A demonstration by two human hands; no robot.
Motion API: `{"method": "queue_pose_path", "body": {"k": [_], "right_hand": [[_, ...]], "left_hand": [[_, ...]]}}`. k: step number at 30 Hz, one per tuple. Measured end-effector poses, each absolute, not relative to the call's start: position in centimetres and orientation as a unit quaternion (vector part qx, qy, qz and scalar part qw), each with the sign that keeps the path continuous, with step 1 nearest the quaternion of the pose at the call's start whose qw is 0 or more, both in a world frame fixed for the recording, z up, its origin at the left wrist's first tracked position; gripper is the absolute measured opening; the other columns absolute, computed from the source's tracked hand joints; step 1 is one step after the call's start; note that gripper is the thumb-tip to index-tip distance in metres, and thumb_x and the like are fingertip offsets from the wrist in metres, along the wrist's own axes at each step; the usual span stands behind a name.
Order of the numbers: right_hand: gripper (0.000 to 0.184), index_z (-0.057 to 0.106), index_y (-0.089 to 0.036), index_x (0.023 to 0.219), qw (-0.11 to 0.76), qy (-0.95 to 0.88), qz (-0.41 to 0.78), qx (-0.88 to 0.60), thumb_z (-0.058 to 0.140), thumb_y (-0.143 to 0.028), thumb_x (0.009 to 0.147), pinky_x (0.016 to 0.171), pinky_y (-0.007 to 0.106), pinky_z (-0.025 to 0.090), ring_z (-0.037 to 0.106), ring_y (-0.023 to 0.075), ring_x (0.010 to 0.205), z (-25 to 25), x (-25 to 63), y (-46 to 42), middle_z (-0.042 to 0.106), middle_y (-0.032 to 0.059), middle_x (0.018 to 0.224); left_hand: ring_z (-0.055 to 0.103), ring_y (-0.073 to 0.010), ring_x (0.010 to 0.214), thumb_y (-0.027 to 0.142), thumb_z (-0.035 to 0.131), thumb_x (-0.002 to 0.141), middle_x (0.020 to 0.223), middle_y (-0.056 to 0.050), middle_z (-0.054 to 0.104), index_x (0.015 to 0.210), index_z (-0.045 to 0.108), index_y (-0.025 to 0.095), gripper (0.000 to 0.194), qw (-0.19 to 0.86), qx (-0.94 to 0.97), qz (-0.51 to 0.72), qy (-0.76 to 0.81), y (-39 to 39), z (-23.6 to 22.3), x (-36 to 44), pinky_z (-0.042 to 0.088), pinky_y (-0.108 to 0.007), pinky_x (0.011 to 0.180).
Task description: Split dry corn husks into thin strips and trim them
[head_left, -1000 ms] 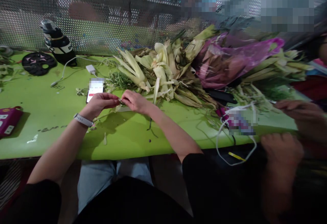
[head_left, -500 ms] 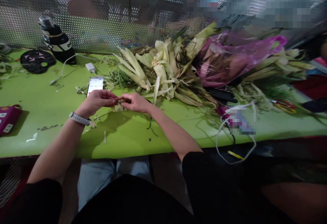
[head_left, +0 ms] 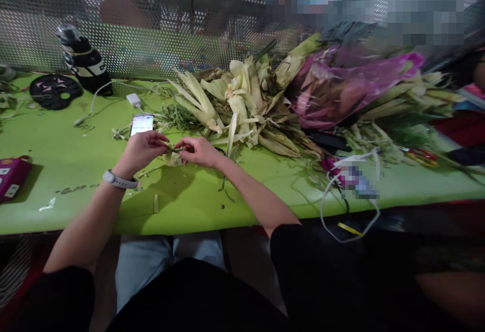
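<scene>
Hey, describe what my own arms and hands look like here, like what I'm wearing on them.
Your left hand and right hand are both gloveless. A pale grey or whitish wristband circles the left wrist; the right wrist shows none. The left sleeve and right sleeve are plain black and short, leaving the forearms bare.

– What is being held?
– A thin strip (head_left: 174, 149) is being pinched by the left hand (head_left: 143, 149) and right hand (head_left: 200, 151).
– And the worktop (head_left: 193, 205)?
– It is being partly covered by corn husks (head_left: 242, 94).
</scene>
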State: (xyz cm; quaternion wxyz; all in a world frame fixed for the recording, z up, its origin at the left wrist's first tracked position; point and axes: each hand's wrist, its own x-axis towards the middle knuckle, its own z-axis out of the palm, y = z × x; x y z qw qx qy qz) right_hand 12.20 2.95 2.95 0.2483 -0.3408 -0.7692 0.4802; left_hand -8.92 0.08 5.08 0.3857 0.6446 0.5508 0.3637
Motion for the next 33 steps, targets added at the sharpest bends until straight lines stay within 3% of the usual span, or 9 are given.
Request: {"method": "queue_pose_path", "body": {"k": [3, 7, 13, 19, 25, 33], "right_hand": [[0.029, 0.059, -0.011, 0.113, 0.260, -0.747, 0.506, -0.344, 0.059, -0.012, 0.084, 0.064, 0.027, 0.055, 0.068, 0.0137, 0.062, 3.0, 11.9, 2.7, 0.067, -0.0002, 0.070], [0.058, 0.043, -0.011, 0.138, 0.253, -0.683, 0.580, -0.366, 0.056, -0.003, 0.082, 0.063, 0.027, 0.057, 0.069, 0.0139, 0.060, 3.2, 11.4, 2.5, 0.069, -0.0024, 0.068], [0.051, 0.047, -0.006, 0.134, 0.251, -0.611, 0.668, -0.341, 0.054, -0.002, 0.084, 0.061, 0.025, 0.058, 0.070, 0.0145, 0.059, 3.8, 11.3, 2.4, 0.072, 0.0018, 0.066], [0.028, 0.057, -0.008, 0.116, 0.289, -0.524, 0.738, -0.312, 0.037, -0.015, 0.098, 0.051, 0.024, 0.056, 0.070, 0.0151, 0.055, 3.8, 11.9, 3.3, 0.071, 0.0040, 0.063], [0.014, 0.061, -0.010, 0.099, 0.290, -0.538, 0.720, -0.330, 0.051, -0.021, 0.098, 0.045, 0.017, 0.050, 0.067, 0.0115, 0.049, 4.1, 11.9, 3.2, 0.070, 0.0032, 0.061], [0.017, 0.059, -0.012, 0.095, 0.348, -0.567, 0.671, -0.328, 0.064, -0.028, 0.090, 0.046, 0.017, 0.051, 0.067, 0.0109, 0.050, 2.5, 11.6, 3.6, 0.069, 0.0004, 0.059]], "left_hand": [[0.073, -0.0227, 0.079, 0.025, 0.071, 0.075, 0.085, -0.011, 0.076, 0.097, 0.072, 0.013, 0.025, 0.289, 0.695, 0.362, 0.549, -0.3, 4.8, -8.4, 0.058, -0.036, 0.074], [0.072, -0.0230, 0.077, 0.026, 0.063, 0.083, 0.085, -0.010, 0.077, 0.101, 0.072, 0.015, 0.023, 0.132, 0.743, 0.327, 0.569, -0.9, 4.6, -7.5, 0.055, -0.033, 0.068], [0.070, -0.0198, 0.070, 0.029, 0.051, 0.094, 0.091, -0.012, 0.077, 0.103, 0.071, 0.015, 0.026, -0.015, 0.774, 0.333, 0.539, -1.3, 3.4, -6.4, 0.048, -0.028, 0.059], [0.070, -0.0172, 0.072, 0.024, 0.054, 0.092, 0.093, -0.010, 0.077, 0.105, 0.069, 0.014, 0.022, -0.044, 0.788, 0.404, 0.462, -1.0, 2.6, -6.4, 0.052, -0.026, 0.061], [0.072, -0.0173, 0.078, 0.021, 0.056, 0.092, 0.094, -0.010, 0.077, 0.105, 0.069, 0.016, 0.019, -0.063, 0.788, 0.421, 0.445, -0.9, 2.4, -6.3, 0.056, -0.027, 0.068], [0.072, -0.0180, 0.080, 0.021, 0.055, 0.091, 0.095, -0.009, 0.076, 0.107, 0.070, 0.017, 0.022, -0.032, 0.788, 0.428, 0.442, -1.0, 2.3, -6.4, 0.056, -0.028, 0.072]]}}
